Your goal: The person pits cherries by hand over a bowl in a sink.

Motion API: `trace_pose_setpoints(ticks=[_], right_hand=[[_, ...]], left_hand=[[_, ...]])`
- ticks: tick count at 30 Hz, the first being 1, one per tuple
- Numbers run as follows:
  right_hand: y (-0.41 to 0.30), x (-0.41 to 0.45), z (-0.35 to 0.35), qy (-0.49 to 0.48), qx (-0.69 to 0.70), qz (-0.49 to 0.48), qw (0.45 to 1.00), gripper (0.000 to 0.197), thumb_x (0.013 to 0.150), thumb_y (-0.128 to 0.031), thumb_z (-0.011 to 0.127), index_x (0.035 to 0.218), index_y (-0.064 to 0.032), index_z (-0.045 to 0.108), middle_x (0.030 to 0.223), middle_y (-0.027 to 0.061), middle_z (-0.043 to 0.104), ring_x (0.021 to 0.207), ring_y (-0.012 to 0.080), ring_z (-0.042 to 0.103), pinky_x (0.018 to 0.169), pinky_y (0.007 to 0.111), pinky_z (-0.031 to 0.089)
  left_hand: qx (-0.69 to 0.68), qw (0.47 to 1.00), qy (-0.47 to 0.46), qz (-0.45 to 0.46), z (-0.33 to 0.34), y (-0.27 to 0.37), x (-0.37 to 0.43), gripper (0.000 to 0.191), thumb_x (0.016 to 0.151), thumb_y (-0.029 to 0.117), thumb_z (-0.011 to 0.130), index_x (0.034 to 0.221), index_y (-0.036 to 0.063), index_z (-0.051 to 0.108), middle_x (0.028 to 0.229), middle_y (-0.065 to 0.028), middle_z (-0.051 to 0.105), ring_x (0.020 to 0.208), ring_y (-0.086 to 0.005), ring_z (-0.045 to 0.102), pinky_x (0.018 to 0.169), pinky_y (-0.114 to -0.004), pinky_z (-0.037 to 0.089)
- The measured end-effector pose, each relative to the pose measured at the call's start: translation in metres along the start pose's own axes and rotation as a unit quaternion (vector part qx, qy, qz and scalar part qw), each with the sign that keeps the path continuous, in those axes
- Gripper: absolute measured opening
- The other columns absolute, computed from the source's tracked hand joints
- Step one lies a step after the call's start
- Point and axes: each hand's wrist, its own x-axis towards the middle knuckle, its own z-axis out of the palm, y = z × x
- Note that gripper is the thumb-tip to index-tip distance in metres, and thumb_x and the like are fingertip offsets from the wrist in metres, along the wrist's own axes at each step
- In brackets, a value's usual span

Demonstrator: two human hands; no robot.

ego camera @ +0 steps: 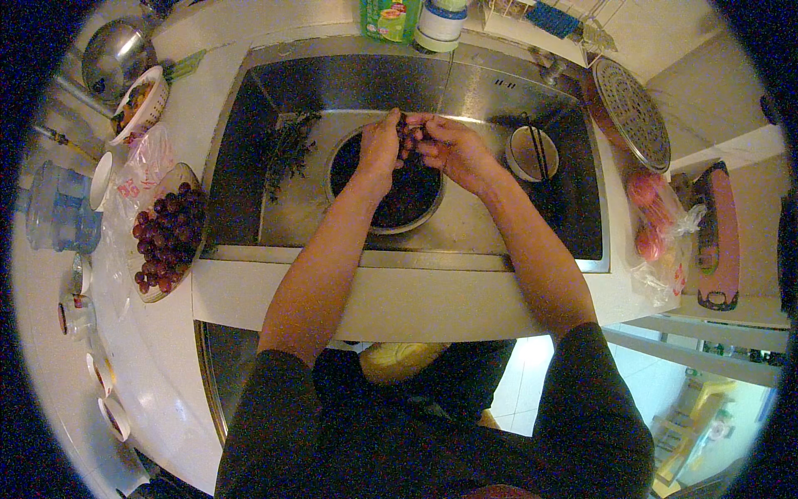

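Over the sink basin (477, 240), my left hand (378, 146) and my right hand (458, 146) meet, fingers curled around a small dark clump (408, 138). Whether the clump is grapes or another food, I cannot tell. Directly beneath them a round bowl (416, 226) stands on the basin floor, filled with dark contents that are hard to make out. Dark leafy stems (293, 146) lie at the basin's left side. On the right, a pale bowl (520, 153) has a pair of dark chopsticks (537, 146) across it.
Red grapes (168, 234) fill a dish on the left counter, near a white basket (159, 103) and a metal wok lid (118, 59). Bottles (439, 25) line the sink's back edge. A perforated metal steamer plate (633, 115) and bagged red fruit (651, 218) are at right.
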Motion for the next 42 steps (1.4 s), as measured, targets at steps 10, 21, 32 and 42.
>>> trace_pose_setpoints(ticks=[10, 21, 32, 42], right_hand=[[-0.001, 0.001, -0.009, -0.015, -0.056, -0.016, 0.998, 0.009, 0.094, -0.021, 0.056, 0.1, -0.0147, 0.056, 0.081, -0.0016, 0.055, 0.057, 0.0044, 0.038, 0.046, 0.019, 0.03], [0.001, 0.003, -0.01, -0.002, -0.009, -0.034, 0.999, 0.021, 0.096, -0.024, 0.053, 0.114, -0.0134, 0.057, 0.088, -0.001, 0.06, 0.069, 0.0087, 0.051, 0.056, 0.02, 0.041], [0.003, 0.003, -0.007, 0.06, -0.162, -0.071, 0.982, 0.025, 0.093, -0.038, 0.058, 0.101, -0.0145, 0.06, 0.072, -0.0037, 0.057, 0.056, 0.006, 0.046, 0.046, 0.02, 0.033], [0.0, 0.002, -0.012, 0.13, -0.141, -0.094, 0.977, 0.02, 0.087, -0.027, 0.059, 0.095, -0.0091, 0.058, 0.075, 0.0013, 0.058, 0.047, 0.0089, 0.045, 0.038, 0.022, 0.027]], left_hand=[[0.007, 0.999, -0.032, 0.02, 0.001, -0.003, 0.003, 0.036, 0.091, 0.044, 0.048, 0.075, 0.0131, 0.058, 0.063, 0.0009, 0.055, 0.053, -0.0115, 0.049, 0.049, -0.029, 0.035], [-0.012, 0.999, -0.029, -0.008, 0.001, 0.001, 0.002, 0.033, 0.089, 0.043, 0.05, 0.076, 0.0138, 0.059, 0.062, 0.0017, 0.054, 0.054, -0.011, 0.048, 0.05, -0.028, 0.035], [0.05, 0.995, -0.08, 0.013, 0.001, 0.008, -0.009, 0.05, 0.087, 0.059, 0.055, 0.068, 0.013, 0.055, 0.057, 0.002, 0.051, 0.048, -0.0089, 0.044, 0.042, -0.024, 0.027], [-0.073, 0.983, -0.157, 0.058, 0.001, -0.012, 0.009, 0.039, 0.092, 0.048, 0.054, 0.089, 0.0095, 0.062, 0.076, -0.001, 0.059, 0.068, -0.0138, 0.054, 0.062, -0.027, 0.043]])
